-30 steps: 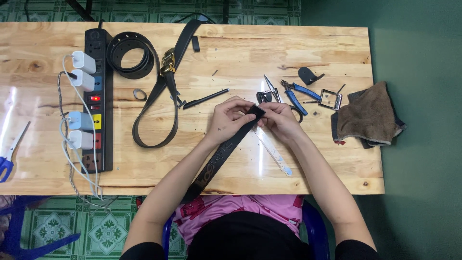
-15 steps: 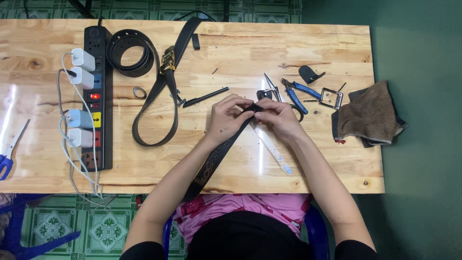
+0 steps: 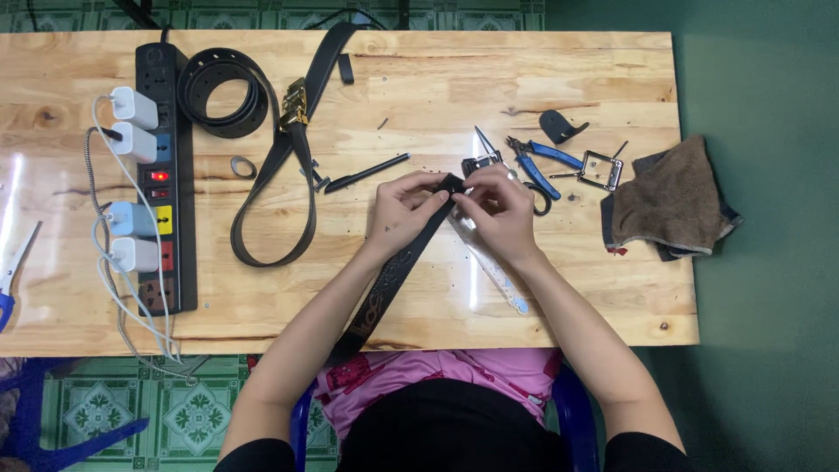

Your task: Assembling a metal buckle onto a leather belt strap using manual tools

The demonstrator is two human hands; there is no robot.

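Observation:
A dark leather belt strap (image 3: 393, 278) runs from my lap up to the middle of the wooden table (image 3: 437, 79). My left hand (image 3: 406, 210) pinches the strap near its top end. My right hand (image 3: 498, 205) grips the strap's tip beside it, fingers curled over the end. A small black buckle part (image 3: 479, 163) lies just above my hands. A clear ruler (image 3: 494, 271) lies on the table under my right wrist.
A black power strip (image 3: 166, 175) with white chargers sits at the left. A coiled black belt (image 3: 223, 92) and a belt with a gold buckle (image 3: 293, 105) lie beside it. Blue pliers (image 3: 546, 157), a square metal buckle (image 3: 600, 170) and a brown cloth (image 3: 669, 201) are right. A black pen (image 3: 367, 173) lies centre.
Both hands have stayed at the strap's end with only small finger movements. Nothing else on the table has moved.

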